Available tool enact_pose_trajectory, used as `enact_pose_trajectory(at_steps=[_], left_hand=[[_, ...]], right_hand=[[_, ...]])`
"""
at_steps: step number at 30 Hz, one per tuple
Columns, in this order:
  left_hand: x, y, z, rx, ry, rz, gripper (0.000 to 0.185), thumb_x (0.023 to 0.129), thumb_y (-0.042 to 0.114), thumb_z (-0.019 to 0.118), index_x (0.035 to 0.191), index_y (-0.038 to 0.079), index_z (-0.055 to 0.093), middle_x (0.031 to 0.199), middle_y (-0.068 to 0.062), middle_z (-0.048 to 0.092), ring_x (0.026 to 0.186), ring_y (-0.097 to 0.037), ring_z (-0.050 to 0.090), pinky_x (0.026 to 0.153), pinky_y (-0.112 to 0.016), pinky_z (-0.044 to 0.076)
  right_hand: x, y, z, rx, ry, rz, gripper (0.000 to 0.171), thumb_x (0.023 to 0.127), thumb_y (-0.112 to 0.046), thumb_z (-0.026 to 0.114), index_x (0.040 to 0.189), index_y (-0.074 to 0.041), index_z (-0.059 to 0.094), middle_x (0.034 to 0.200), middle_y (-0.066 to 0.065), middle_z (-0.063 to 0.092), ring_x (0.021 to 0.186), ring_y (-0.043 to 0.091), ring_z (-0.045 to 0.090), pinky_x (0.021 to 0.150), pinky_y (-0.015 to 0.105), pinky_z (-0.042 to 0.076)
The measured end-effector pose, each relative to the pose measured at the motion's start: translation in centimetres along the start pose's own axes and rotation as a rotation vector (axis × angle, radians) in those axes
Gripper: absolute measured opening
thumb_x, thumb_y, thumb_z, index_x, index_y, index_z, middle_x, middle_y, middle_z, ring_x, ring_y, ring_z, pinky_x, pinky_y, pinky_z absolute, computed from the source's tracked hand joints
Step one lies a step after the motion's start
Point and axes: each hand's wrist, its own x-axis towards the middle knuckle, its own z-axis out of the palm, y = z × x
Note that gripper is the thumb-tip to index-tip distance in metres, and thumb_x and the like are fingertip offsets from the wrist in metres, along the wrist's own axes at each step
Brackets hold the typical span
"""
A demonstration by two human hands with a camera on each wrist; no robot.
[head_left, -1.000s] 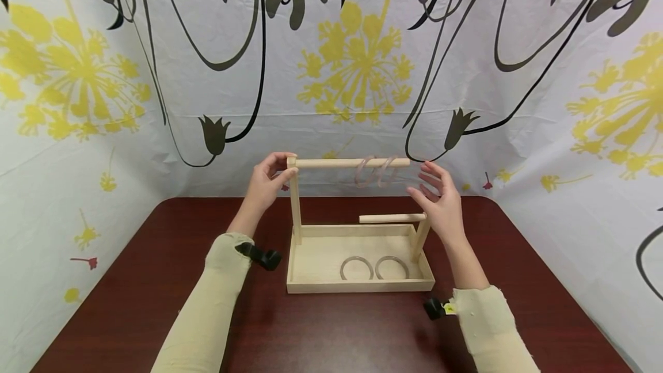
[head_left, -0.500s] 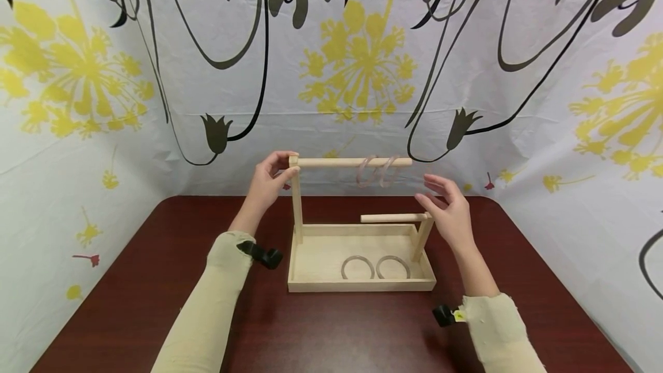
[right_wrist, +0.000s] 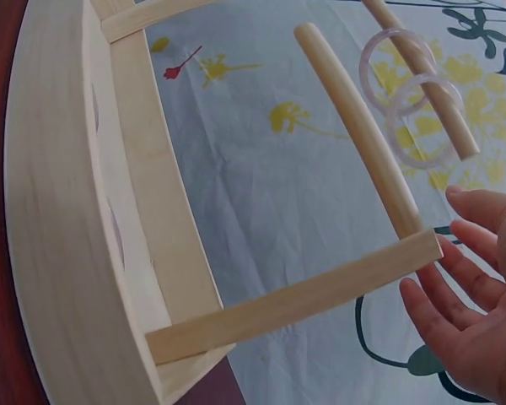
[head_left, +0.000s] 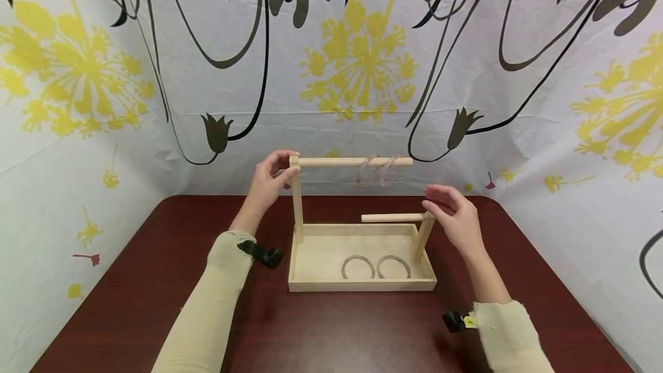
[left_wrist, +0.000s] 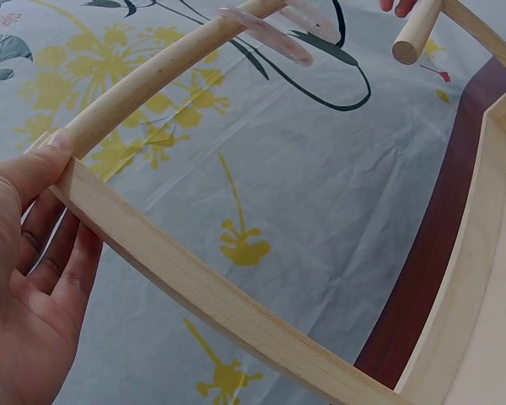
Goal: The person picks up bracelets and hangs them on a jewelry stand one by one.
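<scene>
Left hand: pinching the stand's upper corner, thumb and fingers about the joint where the tall post meets the top rod
Tall post: upright at the left end of the shallow tray, its top in the left hand's hold
Tray: on the dark table, long sides running left to right, between the two hands
Top rod: long axis left to right, fixed at the left hand's end, its free end pointing to the right hand's side
Hanging rings: a left ring and a right ring, both around the top rod, closer to its free end than to the tall post; the right hand looks the nearer one, sitting lower and to their right
Tray rings: a left one and a right one, side by side, near edges hidden by the front wall
Lower rod: nearly parallel to the top rod but fixed at the right, its free end pointing left
Short post: rising from the tray's right end, bearing the lower rod
Right hand: just beside the short post's top, fingers loosely curved and gripping nothing; whether a fingertip touches the wood cannot be told
</scene>
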Motion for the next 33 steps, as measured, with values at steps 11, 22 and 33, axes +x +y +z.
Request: enact_pose_trajectory(at_steps=[11, 22, 33], left_hand=[[0.0, 0.0, -0.1, 0.005, -0.001, -0.013, 0.034, 0.097, 0.013, 0.066, 0.128, 0.001, 0.061, 0.102, 0.006, 0.061, 0.083, -0.006, 0.062, 0.059, -0.022, 0.052], [0.2, 0.0, 0.0, 0.021, -0.002, -0.029, 0.034, 0.097, 0.017, 0.067, 0.127, 0.004, 0.062, 0.103, 0.003, 0.06, 0.084, -0.011, 0.061, 0.06, -0.023, 0.051], [0.1, 0.0, -0.1, 0.016, -0.004, -0.012, 0.033, 0.096, 0.015, 0.067, 0.127, 0.004, 0.062, 0.102, 0.005, 0.06, 0.082, -0.009, 0.062, 0.059, -0.023, 0.051]], right_hand=[[-0.4, 0.5, -1.1, -0.025, -0.069, 0.01, 0.034, 0.091, -0.007, 0.072, 0.122, 0.004, 0.064, 0.111, 0.0, 0.071, 0.1, -0.004, 0.066, 0.084, 0.008, 0.052], [-1.0, 1.0, -1.7, -0.064, -0.14, 0.038, 0.034, 0.092, -0.011, 0.073, 0.123, -0.001, 0.065, 0.106, -0.004, 0.071, 0.099, -0.006, 0.065, 0.085, 0.01, 0.052], [-1.1, 1.4, -2.1, -0.049, -0.223, 0.029, 0.037, 0.091, -0.008, 0.072, 0.125, 0.0, 0.063, 0.108, -0.005, 0.07, 0.097, -0.007, 0.063, 0.085, 0.009, 0.052]])
